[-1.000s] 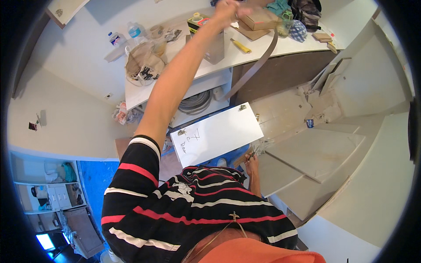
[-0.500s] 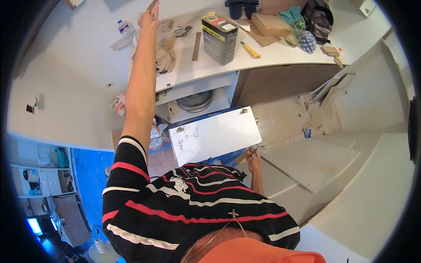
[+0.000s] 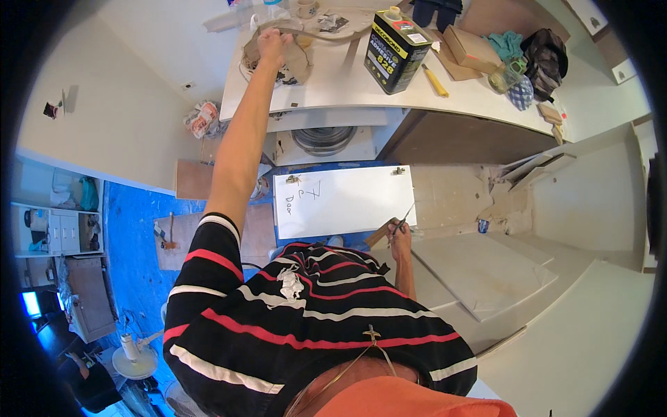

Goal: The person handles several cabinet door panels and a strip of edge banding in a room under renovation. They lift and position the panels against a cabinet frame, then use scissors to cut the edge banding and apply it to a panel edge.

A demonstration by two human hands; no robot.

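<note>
My left hand (image 3: 272, 47) reaches over the countertop, closed on a thin brown strip (image 3: 306, 33) that runs off to the right. Beneath that hand lies a crumpled brown bag (image 3: 297, 64). Low in front of me, my right hand (image 3: 400, 243) is closed around a slim dark tool with a pointed blade, seemingly scissors (image 3: 397, 225). By those fingers is a brown strip-like piece (image 3: 379, 236); whether it is held I cannot tell. Next to this hand, a white door panel (image 3: 347, 205) lies flat, with two metal hinges along its far edge and handwriting on it.
On the white countertop (image 3: 333, 90) stand a black adhesive can (image 3: 396, 55), a yellow utility knife (image 3: 435, 81), a cardboard box (image 3: 472, 50) and a dark backpack (image 3: 545, 61). Coiled banding (image 3: 323, 141) sits on the shelf below. Large white boards (image 3: 486, 274) lie at right.
My left hand has moved right and nearer across the countertop, and the strip from it now stretches rightward. The right hand has turned slightly, with its pointed tool showing more. The whole view has shifted.
</note>
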